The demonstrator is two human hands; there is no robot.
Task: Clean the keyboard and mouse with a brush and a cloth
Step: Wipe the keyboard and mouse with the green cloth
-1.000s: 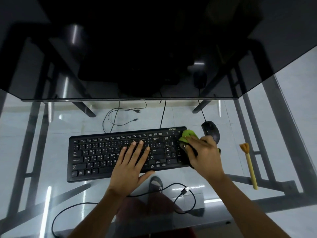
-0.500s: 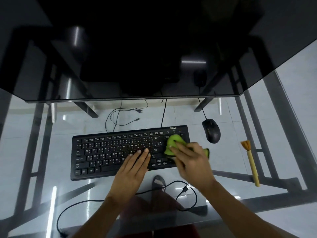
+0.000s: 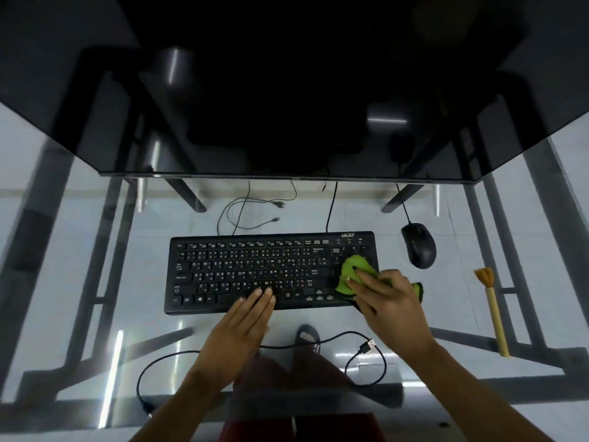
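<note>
1. From my remote seat I look down through a glass desk (image 3: 95, 250), with pale floor and dark frame bars showing underneath; a big dark monitor (image 3: 287, 90) fills the upper half of the frame.
2. The black keyboard (image 3: 242, 269) lies flat at the centre, and its cord runs up under the monitor.
3. The left hand (image 3: 242, 327) sits below centre, fingers straight and pressed together, the tips resting on the keyboard's bottom row.
4. The right hand (image 3: 392, 304), right of centre, presses a green cloth (image 3: 350, 272) onto the keyboard's right end, fingers laid over the cloth; I cannot tell whether the thumb grips it from below.
5. A dark edge of the cloth pokes out at the hand's right side.
6. The black mouse (image 3: 418, 250) rests right of the keyboard, apart from it.
7. The brush (image 3: 492, 311) lies further right, bristles toward the top of the frame.
8. A loose USB cable (image 3: 369, 346) loops across the lower centre.
</note>
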